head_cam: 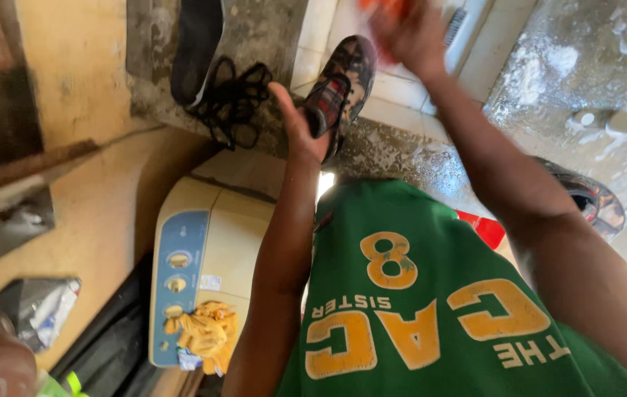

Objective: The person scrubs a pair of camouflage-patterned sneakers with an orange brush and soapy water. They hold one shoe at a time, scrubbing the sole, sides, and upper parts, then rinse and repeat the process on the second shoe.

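Observation:
My left hand grips the heel end of a dark, dirty sneaker with red and grey patches, holding it up over a wet stone ledge. My right hand is raised at the shoe's toe end, blurred, closed on something orange that is mostly cut off by the top edge. A tangle of black shoelaces lies on the ledge just left of the shoe, beside a black insole. My green shirt with yellow print fills the lower middle.
A cream and blue washing machine stands below the ledge, with a crumpled yellow cloth on its panel. A wet concrete surface lies at right, with a round dark basin and a red object. Yellow wall at left.

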The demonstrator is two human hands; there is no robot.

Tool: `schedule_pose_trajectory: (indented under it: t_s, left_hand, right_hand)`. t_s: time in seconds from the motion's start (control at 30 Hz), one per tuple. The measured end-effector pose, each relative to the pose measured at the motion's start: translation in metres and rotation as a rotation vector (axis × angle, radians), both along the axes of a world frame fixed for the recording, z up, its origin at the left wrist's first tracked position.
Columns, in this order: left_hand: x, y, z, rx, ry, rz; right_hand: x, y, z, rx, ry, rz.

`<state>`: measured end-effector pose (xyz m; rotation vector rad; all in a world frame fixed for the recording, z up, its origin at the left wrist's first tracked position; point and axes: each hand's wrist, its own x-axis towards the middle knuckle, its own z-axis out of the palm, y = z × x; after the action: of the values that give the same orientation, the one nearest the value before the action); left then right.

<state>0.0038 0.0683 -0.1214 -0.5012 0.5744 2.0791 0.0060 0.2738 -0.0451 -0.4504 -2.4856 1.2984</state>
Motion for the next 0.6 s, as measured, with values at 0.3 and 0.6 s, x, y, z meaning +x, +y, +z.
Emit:
schedule_pose_trajectory:
  t_s: [0.3, 0.6]
  left_hand:
    - [-0.005, -0.005, 0.007, -0.04, -0.144, -0.05]
    - [-0.002, 0.0, 0.001, -0.15, -0.135, 0.082]
  right_hand:
    - [0.01, -0.026, -0.002, 0.238, -0.277, 0.09]
    - [0.029, -0.038, -0.016, 0.303, -0.115, 0.239]
